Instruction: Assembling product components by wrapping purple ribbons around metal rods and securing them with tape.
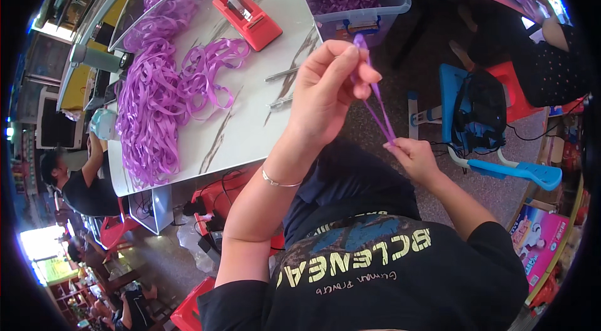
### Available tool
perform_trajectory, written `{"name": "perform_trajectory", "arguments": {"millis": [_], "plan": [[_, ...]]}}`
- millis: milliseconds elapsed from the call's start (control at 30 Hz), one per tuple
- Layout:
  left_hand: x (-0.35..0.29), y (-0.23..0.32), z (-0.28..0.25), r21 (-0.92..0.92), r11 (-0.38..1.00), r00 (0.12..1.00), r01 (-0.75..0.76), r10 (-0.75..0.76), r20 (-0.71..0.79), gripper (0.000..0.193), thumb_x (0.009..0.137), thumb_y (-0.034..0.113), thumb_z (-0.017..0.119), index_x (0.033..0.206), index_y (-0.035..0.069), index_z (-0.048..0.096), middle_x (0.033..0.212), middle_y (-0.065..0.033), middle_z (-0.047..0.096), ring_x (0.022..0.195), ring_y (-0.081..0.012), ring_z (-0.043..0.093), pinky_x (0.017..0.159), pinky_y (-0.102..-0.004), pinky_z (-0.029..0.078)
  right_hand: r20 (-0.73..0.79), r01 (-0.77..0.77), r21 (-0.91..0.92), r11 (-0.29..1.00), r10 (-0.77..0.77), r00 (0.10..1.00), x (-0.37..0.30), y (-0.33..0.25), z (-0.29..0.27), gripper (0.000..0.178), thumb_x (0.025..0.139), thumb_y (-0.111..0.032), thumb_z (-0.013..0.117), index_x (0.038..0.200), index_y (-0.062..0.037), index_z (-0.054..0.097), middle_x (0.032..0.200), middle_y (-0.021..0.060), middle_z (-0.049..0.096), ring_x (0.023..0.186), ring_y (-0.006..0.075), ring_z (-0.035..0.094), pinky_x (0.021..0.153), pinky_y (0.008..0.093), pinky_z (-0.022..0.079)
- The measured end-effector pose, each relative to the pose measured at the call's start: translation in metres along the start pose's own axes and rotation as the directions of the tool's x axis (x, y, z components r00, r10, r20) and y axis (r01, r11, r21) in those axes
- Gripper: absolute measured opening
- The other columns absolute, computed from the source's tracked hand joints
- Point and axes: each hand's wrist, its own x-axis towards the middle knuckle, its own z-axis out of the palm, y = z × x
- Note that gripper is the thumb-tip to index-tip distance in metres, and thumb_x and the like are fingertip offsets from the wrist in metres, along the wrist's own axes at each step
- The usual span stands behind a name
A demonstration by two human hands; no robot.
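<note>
A narrow purple ribbon (378, 117) stretches as a thin doubled loop between my two hands, in front of my lap. My left hand (328, 83) is raised, its thumb and fingers pinched on the upper end, where a bit of purple sticks out above the fingertips. Lower and to the right, my right hand (416, 159) pinches the other end between thumb and fingertips. On the white marbled table (250, 105) to the left lies a big heap of purple ribbons (150, 105), with a looser bunch (211, 71) beside it.
A red tape dispenser (248, 16) stands on the table, near metal scissors-like tools (282, 74). Past my left hand, a clear plastic bin (394, 2) holds purple pieces. At right are a blue chair (513, 171) with a black bag (479, 108) and another person (532, 68).
</note>
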Motion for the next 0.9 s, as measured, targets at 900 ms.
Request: {"name": "perform_trajectory", "arguments": {"millis": [900], "plan": [[-0.048,0.009,-0.028,0.697,0.601,0.920,0.392,-0.277,-0.279,0.012,0.083,0.014,0.059,0.080,0.002,0.059,0.062,-0.0036,0.061,0.048,-0.0019,0.045,0.044,-0.0160,0.033,-0.477,0.235,-0.733,0.639,-0.728,0.492,0.007,-0.030,-0.116,0.046,0.071,-0.004,0.069,0.114,0.0012,0.053,0.098,0.0097,0.065,0.082,0.0234,0.061,0.071,0.0310,0.049]]}}
